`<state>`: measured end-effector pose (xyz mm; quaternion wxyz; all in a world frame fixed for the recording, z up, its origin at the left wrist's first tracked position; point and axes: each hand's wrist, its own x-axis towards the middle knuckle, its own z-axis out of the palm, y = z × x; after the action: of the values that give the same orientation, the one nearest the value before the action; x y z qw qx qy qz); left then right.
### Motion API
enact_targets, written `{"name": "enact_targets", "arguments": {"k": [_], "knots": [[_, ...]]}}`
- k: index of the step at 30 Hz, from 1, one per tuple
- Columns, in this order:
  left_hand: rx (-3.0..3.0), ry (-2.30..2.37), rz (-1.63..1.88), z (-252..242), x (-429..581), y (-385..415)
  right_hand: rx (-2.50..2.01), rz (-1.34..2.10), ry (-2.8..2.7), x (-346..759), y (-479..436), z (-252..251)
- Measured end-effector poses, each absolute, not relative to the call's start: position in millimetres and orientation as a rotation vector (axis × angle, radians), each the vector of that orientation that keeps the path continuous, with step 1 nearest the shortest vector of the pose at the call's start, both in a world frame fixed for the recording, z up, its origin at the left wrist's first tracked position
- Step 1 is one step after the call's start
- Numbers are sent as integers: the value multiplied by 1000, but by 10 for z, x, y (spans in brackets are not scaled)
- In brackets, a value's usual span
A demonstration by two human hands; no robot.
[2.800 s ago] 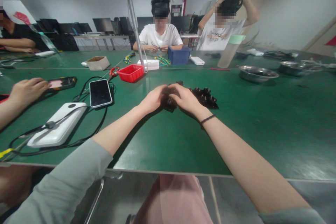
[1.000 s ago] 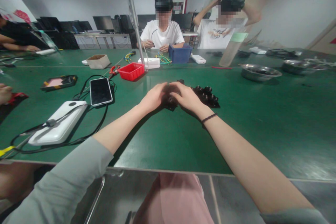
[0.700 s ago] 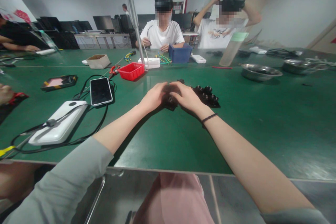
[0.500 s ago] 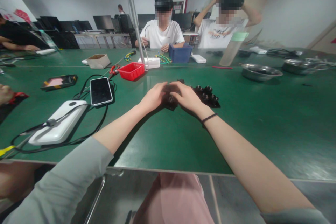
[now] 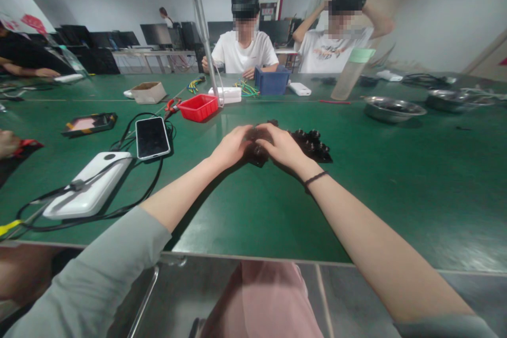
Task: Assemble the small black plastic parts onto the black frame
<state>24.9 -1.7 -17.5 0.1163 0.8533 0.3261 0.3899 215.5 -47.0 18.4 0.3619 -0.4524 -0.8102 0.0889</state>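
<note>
In the middle of the green table (image 5: 277, 211), a dark part with small round knobs (image 5: 258, 155) lies between my two hands. My left hand (image 5: 234, 143) curves around its left side, and my right hand (image 5: 282, 143) around its right side. Both sets of fingers are bent over it, with the fingertips close together at the top, so most of the part is hidden. Just right of my right hand rest more black knobbed parts (image 5: 316, 145) in a close group; their exact kind cannot be made out.
To the left lie a phone (image 5: 152, 138), a white power bank (image 5: 89, 185) and black cables. A red bin (image 5: 198, 108), metal pole (image 5: 206, 37) and blue bin (image 5: 272, 81) stand farther back. Metal bowls (image 5: 394, 110) and a bottle (image 5: 352, 75) are right. Two people sit opposite.
My hands stay around the dark part with hardly any movement. Across the table, a seated person's hand has shifted to the pole, and a distant person has moved left.
</note>
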Motion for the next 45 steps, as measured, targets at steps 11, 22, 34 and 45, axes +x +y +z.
{"name": "enact_targets", "arguments": {"k": [11,22,34,45], "knots": [[2451,946,1135,-173,260,-11,-1152,236,-2076,2156,-461,181],[2423,968,1124,-162,266,-22,-1136,229,-2080,2158,-444,160],[2363,973,1126,-129,267,-54,-1166,191,-2083,2162,-456,168],[2372,957,1156,-114,278,-78,-1154,176,-2082,2175,-452,146]]}}
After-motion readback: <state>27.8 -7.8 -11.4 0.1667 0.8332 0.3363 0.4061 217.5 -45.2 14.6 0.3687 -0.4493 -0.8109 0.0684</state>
